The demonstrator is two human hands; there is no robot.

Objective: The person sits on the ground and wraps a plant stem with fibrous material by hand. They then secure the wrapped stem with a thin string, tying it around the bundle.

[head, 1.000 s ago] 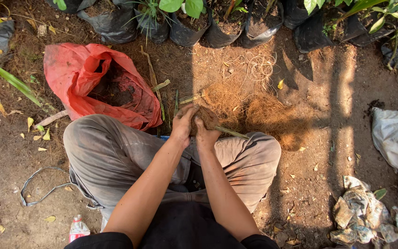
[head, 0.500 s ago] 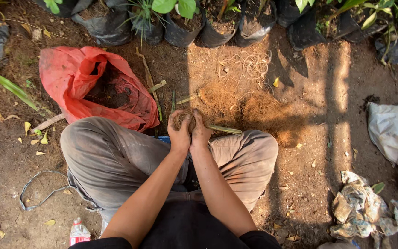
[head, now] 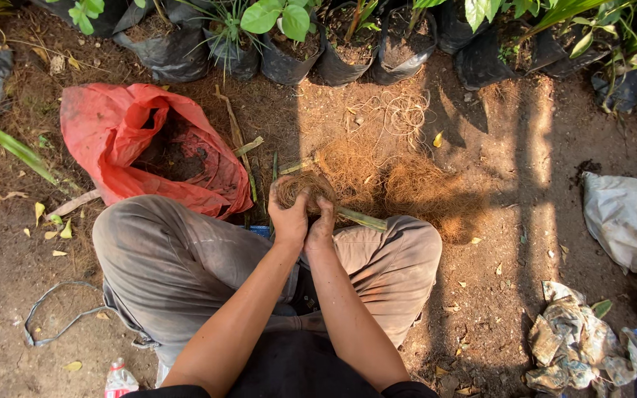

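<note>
The person sits cross-legged on bare ground, both hands meeting just in front of the knees. The left hand (head: 287,215) and the right hand (head: 321,221) are pressed close together, fingers curled and clenched around a wad of brown coconut fibre (head: 300,189), which rises just above the knuckles. A green stem (head: 359,217) juts out to the right from beneath the right hand and lies across the trouser knee; how it sits inside the grip is hidden.

Just beyond the hands, a loose heap of fibre (head: 399,180) spreads over the soil, partly in sunlight. To the left of the hands lies an open red sack (head: 112,125) with dark soil inside, touching the person's left knee. A row of black nursery bags (head: 289,63) with green plants lines the far edge of the ground. On the right lie a pale sack (head: 628,221) and crumpled paper (head: 576,343), well apart from the hands. A small plastic bottle (head: 119,379) rests near the bottom edge, beside the left thigh.
</note>
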